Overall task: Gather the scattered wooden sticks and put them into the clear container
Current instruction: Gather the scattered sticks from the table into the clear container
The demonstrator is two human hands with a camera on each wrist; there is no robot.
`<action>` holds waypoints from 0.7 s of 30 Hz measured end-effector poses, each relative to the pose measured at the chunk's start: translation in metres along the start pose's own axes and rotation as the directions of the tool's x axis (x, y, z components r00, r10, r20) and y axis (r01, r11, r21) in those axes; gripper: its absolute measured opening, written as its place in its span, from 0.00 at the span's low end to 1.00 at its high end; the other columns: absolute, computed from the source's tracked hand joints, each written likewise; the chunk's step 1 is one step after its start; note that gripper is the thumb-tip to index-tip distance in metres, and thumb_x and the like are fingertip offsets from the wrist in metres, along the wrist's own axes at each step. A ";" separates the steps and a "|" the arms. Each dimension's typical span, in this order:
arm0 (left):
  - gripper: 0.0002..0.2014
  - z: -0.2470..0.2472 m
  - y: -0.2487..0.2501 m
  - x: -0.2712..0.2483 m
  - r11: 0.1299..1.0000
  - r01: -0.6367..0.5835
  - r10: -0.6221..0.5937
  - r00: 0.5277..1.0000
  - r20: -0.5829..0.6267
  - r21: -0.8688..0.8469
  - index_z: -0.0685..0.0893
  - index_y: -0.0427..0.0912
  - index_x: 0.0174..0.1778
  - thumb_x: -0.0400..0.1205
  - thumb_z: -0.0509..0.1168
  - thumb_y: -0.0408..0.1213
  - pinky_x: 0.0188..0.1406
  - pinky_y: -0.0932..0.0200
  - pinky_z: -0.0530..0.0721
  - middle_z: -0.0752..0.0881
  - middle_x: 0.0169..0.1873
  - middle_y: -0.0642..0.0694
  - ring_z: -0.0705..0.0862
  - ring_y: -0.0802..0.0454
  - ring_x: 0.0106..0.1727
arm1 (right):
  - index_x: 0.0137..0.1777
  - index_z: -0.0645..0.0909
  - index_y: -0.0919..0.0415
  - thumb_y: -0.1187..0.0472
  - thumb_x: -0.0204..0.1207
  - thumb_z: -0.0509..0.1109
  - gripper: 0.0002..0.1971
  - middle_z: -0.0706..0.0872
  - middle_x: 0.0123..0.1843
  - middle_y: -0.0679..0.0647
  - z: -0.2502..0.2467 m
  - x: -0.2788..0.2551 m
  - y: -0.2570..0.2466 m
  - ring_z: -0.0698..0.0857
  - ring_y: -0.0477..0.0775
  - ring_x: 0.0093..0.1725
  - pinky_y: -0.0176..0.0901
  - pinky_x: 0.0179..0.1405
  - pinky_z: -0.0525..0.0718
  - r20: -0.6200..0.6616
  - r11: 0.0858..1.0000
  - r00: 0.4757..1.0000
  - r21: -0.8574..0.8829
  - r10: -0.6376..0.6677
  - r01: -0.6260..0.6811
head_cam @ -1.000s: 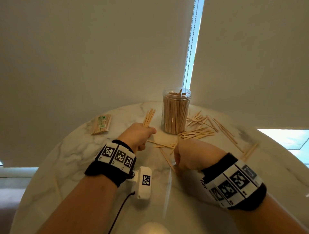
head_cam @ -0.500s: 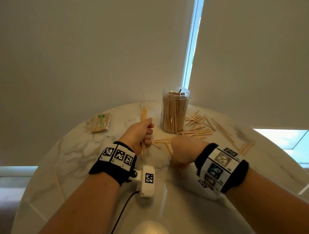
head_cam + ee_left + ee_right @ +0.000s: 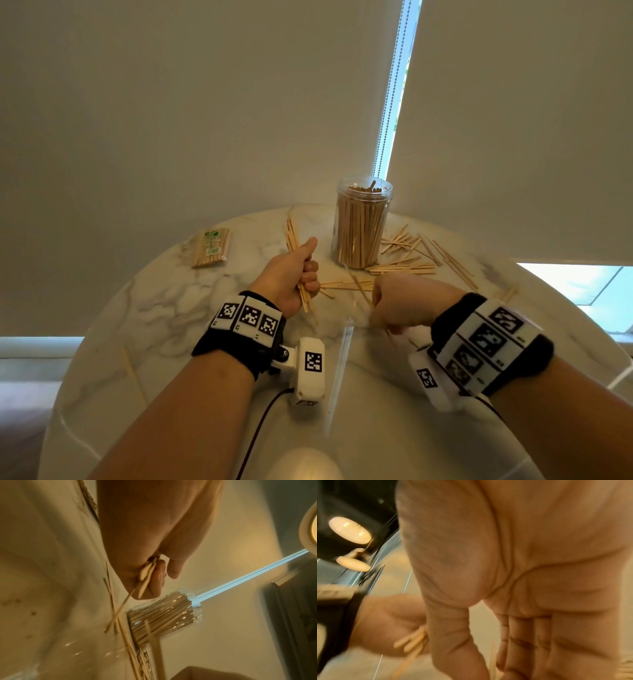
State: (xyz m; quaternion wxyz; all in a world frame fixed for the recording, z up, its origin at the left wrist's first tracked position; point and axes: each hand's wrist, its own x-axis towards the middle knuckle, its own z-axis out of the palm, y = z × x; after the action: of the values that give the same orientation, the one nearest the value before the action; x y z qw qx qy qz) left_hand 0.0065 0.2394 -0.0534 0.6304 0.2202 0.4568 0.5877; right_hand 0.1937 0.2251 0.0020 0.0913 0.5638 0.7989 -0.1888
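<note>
A clear container point(image 3: 361, 226) packed with upright wooden sticks stands at the far side of the marble table point(image 3: 164, 308); the left wrist view shows it too point(image 3: 164, 616). My left hand point(image 3: 294, 274) grips a bundle of sticks point(image 3: 292, 236) nearly upright, thumb raised, just left of the container. Loose sticks point(image 3: 404, 267) lie scattered in front of the container and to its right. My right hand point(image 3: 400, 301) is curled low over the near ones. It seems to pinch one thin stick point(image 3: 359, 287) that slants out of it. Its fingertips are hidden.
A wrapped packet of sticks point(image 3: 210, 248) lies at the far left of the table. One loose stick point(image 3: 130, 370) lies near the left edge, and a few more sticks point(image 3: 507, 294) near the right edge. Window blinds hang just behind the table.
My left hand has turned its bundle from slanting to nearly upright and raised its thumb. My right hand has moved forward from the table's middle to the sticks before the container.
</note>
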 end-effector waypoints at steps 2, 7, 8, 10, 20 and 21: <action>0.18 0.003 0.000 -0.003 0.999 -0.026 0.025 0.999 0.041 0.031 0.73 0.45 0.45 0.79 0.73 0.53 0.19 0.67 0.66 0.66 0.27 0.52 0.63 0.59 0.22 | 0.51 0.82 0.60 0.62 0.75 0.74 0.07 0.91 0.43 0.55 -0.007 -0.001 0.000 0.88 0.50 0.38 0.45 0.47 0.91 -0.068 0.975 0.997 0.220 -0.024 0.038; 0.17 0.018 -0.005 -0.017 0.982 -0.058 0.009 0.966 0.260 0.181 0.82 0.44 0.44 0.83 0.67 0.55 0.22 0.66 0.66 0.76 0.29 0.50 0.69 0.58 0.25 | 0.51 0.82 0.56 0.60 0.74 0.76 0.08 0.91 0.44 0.54 -0.012 0.015 -0.022 0.91 0.53 0.43 0.54 0.49 0.92 -0.267 0.899 0.953 0.368 -0.143 0.238; 0.16 0.019 -0.006 -0.016 0.980 -0.065 0.021 0.973 0.231 0.187 0.83 0.43 0.43 0.86 0.64 0.52 0.21 0.66 0.67 0.77 0.28 0.49 0.71 0.58 0.25 | 0.50 0.83 0.55 0.59 0.74 0.76 0.07 0.91 0.43 0.53 -0.011 0.019 -0.024 0.91 0.52 0.43 0.54 0.49 0.92 -0.285 0.896 0.944 0.356 -0.168 0.267; 0.15 0.014 -0.006 -0.010 0.991 -0.063 0.049 0.992 0.113 0.121 0.79 0.41 0.43 0.89 0.59 0.47 0.19 0.65 0.69 0.77 0.27 0.48 0.70 0.57 0.24 | 0.47 0.86 0.54 0.57 0.76 0.76 0.03 0.91 0.42 0.51 -0.015 0.025 -0.020 0.90 0.49 0.43 0.49 0.47 0.91 -0.314 0.899 0.935 0.341 -0.167 0.276; 0.17 0.010 -0.003 -0.001 0.976 -0.139 0.146 0.989 0.030 -0.168 0.77 0.44 0.41 0.89 0.57 0.52 0.40 0.49 0.90 0.70 0.23 0.50 0.77 0.52 0.30 | 0.73 0.79 0.62 0.63 0.84 0.65 0.19 0.83 0.70 0.60 -0.032 0.088 0.049 0.83 0.60 0.67 0.48 0.67 0.82 -0.182 0.943 0.982 -0.314 0.057 -0.113; 0.17 0.009 -0.002 -0.001 0.972 -0.145 0.155 0.987 0.043 -0.183 0.77 0.44 0.41 0.89 0.58 0.52 0.34 0.54 0.88 0.69 0.23 0.50 0.76 0.54 0.28 | 0.73 0.79 0.61 0.61 0.85 0.65 0.18 0.83 0.69 0.60 -0.030 0.092 0.050 0.83 0.60 0.67 0.47 0.65 0.82 -0.169 0.933 0.985 -0.347 0.038 -0.096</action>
State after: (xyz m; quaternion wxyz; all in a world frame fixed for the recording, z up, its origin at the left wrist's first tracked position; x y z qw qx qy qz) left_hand 0.0155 0.2403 -0.0502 0.6143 0.2128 0.3659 0.6659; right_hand 0.2105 0.3313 -0.0130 0.1335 0.5785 0.8047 0.0070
